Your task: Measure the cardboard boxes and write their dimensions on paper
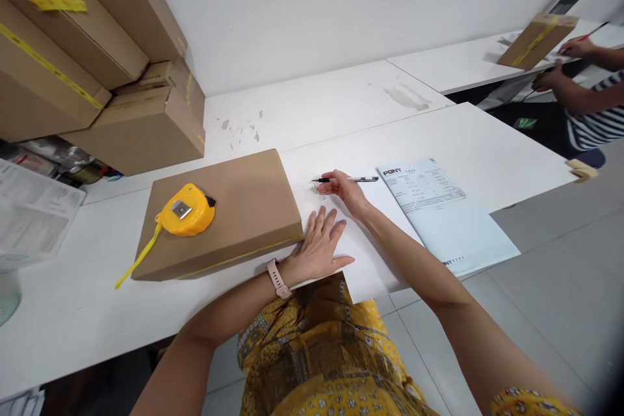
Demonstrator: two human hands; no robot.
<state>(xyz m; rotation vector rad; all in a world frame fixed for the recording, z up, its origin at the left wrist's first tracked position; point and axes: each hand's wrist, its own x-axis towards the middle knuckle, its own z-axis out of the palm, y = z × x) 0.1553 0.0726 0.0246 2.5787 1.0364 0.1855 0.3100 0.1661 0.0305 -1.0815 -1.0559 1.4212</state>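
Head view: my right grip (344,190) pinches a pen (358,179), its tip on the white sheet (370,266) on the tabletop (73,299). My left grip (319,246) lies flat, fingers spread, on that sheet just below the right grip. Just left of it sits a flat box (244,208) carrying a tape measure (188,210).

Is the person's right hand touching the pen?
Touching. The head view shows the right hand gripping the pen between its fingers, with the tip down on the white paper.
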